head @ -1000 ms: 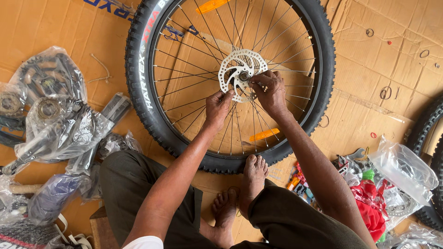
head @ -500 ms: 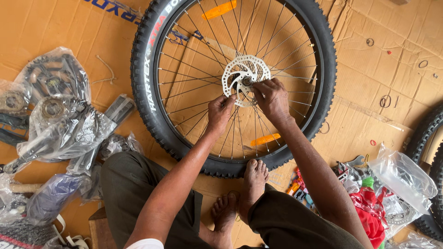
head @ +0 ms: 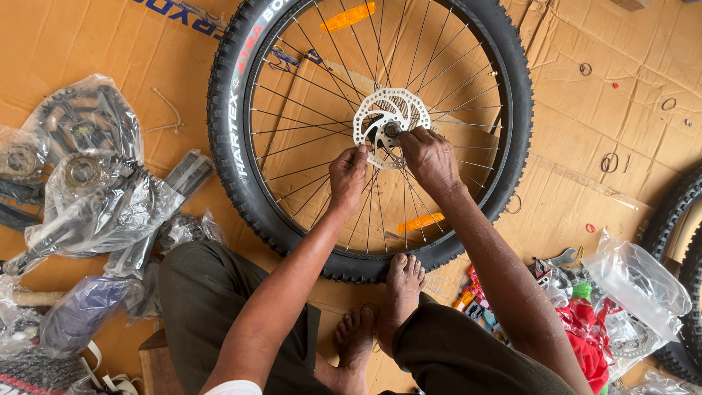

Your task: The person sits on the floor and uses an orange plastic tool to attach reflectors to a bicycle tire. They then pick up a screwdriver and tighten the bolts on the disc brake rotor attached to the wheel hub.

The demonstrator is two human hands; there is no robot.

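A person is sitting on the floor with a bike wheel point(head: 369, 139) lying flat in front of them on brown cardboard point(head: 585, 132). The left hand point(head: 348, 174) is curling in, and its fingertips are pinching the near edge of the silver disc point(head: 391, 124) in the middle of the wheel. The right hand point(head: 429, 156) is also curling in, with its fingers bunching together at the hub, right beside the disc's middle. I cannot tell if a small part or tool is sitting inside that hand, because the fingers are hiding it. Thin spokes are running out from the hub under both hands. The black tire is going all around, and two orange reflectors are sitting among the spokes, one far and one near. The person's bare feet point(head: 380, 311) are resting by the near side of the tire, one touching it. On the left, bike parts in clear plastic bags point(head: 95, 197) are lying in a heap. On the right, a red cloth point(head: 585, 336), small tools and more clear bags point(head: 643, 285) are lying together, and a second tire point(head: 676, 219) is peeking in at the edge. Small rings are lying loose on the cardboard at the far right.
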